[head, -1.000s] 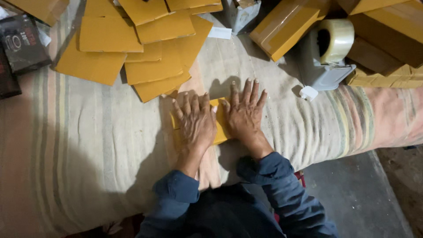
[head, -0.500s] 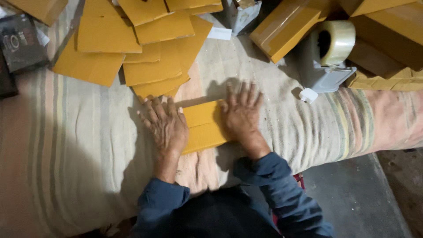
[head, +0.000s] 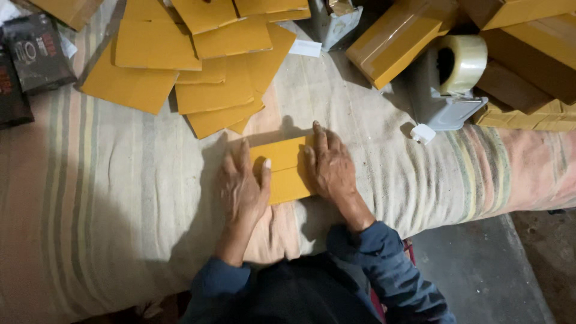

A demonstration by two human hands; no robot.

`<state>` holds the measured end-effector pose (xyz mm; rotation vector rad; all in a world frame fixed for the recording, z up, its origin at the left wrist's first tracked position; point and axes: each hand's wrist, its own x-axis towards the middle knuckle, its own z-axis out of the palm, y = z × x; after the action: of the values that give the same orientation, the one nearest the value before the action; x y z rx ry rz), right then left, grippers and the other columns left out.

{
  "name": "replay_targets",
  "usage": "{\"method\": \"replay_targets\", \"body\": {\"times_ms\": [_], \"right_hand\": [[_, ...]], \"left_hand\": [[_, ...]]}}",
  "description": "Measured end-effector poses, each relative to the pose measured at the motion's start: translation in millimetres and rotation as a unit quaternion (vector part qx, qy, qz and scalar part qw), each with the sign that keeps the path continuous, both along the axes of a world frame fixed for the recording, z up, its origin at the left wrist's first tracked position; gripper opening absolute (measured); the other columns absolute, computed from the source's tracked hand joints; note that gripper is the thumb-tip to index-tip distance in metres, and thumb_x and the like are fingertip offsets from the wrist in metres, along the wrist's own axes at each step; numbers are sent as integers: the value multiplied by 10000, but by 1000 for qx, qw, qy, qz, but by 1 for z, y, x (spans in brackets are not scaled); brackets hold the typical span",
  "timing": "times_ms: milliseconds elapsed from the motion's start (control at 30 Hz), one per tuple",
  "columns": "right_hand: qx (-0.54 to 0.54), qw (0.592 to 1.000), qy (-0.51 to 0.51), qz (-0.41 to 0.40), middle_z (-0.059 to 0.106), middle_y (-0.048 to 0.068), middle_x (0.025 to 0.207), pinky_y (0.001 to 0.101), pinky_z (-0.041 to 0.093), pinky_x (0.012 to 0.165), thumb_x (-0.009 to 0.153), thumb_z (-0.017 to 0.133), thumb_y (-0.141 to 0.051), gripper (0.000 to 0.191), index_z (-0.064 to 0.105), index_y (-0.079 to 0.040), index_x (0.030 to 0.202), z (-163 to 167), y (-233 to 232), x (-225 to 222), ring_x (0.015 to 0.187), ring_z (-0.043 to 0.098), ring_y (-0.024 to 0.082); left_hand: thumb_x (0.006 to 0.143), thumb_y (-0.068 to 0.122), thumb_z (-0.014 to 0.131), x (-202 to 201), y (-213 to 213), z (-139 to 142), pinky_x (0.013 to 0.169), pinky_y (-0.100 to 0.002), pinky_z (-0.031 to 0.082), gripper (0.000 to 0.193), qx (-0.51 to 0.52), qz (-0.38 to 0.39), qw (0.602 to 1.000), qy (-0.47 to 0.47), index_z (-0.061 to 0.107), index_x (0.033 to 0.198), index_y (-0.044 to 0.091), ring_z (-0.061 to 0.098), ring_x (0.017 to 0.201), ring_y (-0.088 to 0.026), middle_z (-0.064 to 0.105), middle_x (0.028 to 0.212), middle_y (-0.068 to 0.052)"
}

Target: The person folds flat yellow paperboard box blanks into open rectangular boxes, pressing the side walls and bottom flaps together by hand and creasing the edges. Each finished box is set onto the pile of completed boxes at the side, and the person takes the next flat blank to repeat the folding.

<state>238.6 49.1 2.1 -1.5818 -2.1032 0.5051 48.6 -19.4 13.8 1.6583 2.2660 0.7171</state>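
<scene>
A small folded yellow card piece (head: 287,170) lies flat on the striped cloth (head: 120,198) near the front edge of the desk, held between both hands. The left hand (head: 241,187) lies palm down on the piece's left edge, fingers loosely spread and the thumb laid across the card face; the right hand (head: 332,168) presses flat on its right edge, fingers close together and pointing away from the body. Neither grip pinches anything; both only press down. Open cloth runs wide to the left of the hands, while to the right the cloth slopes off toward the grey floor (head: 480,270). Beyond the hands, just past the piece's far edge, a fan of flat yellow card sheets (head: 204,72) overlaps; a tape dispenser (head: 450,84) with a clear roll stands at the right rear, near stacked yellow boxes (head: 396,36). Dark packets (head: 33,51) sit at the far left. Compared with half a second ago, the left hand has slid inward onto the card, and the piece looks narrower between the hands.
</scene>
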Motion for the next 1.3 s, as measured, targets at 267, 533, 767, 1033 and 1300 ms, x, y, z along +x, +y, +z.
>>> {"method": "replay_targets", "body": {"times_ms": [267,533,767,1033,1300], "right_hand": [[256,941,-222,-23,578,270,1334,638,338,1076,928,496,-423,525,556,-69,1312,-4,24,-36,1247,533,491],[104,980,-163,42,676,222,1094,505,421,986,947,525,-298,361,624,5,1115,-17,39,-58,1066,608,393],[138,965,-213,-59,659,233,1178,638,294,1133,939,517,-285,361,636,-13,1144,-7,40,-18,1190,560,437],[188,964,-188,-2,509,302,1430,701,170,1119,1004,448,-379,518,605,-4,1325,-14,34,-20,1398,356,525],[145,969,-202,2,435,292,1532,716,129,1171,1033,402,-431,583,563,-30,1425,-23,27,-39,1469,278,532]], "left_hand": [[1004,449,538,-4,57,9,1015,-581,425,540,7,-86,993,78,527,1404,88,431,1288,-493,440,1433,-277],[1034,262,517,-8,67,-17,956,-531,474,262,65,-104,984,129,639,1113,44,526,1190,-405,622,1210,-199],[992,323,526,-14,70,-18,1032,-578,393,364,19,-58,986,153,632,1187,34,523,1171,-408,603,1213,-227],[1015,356,489,5,60,-12,1125,-713,208,420,71,-89,978,175,579,1355,127,430,1319,-451,545,1326,-228],[1041,459,476,12,62,-14,1119,-694,230,421,93,-44,966,236,593,1280,133,373,1383,-458,509,1417,-213]]}}
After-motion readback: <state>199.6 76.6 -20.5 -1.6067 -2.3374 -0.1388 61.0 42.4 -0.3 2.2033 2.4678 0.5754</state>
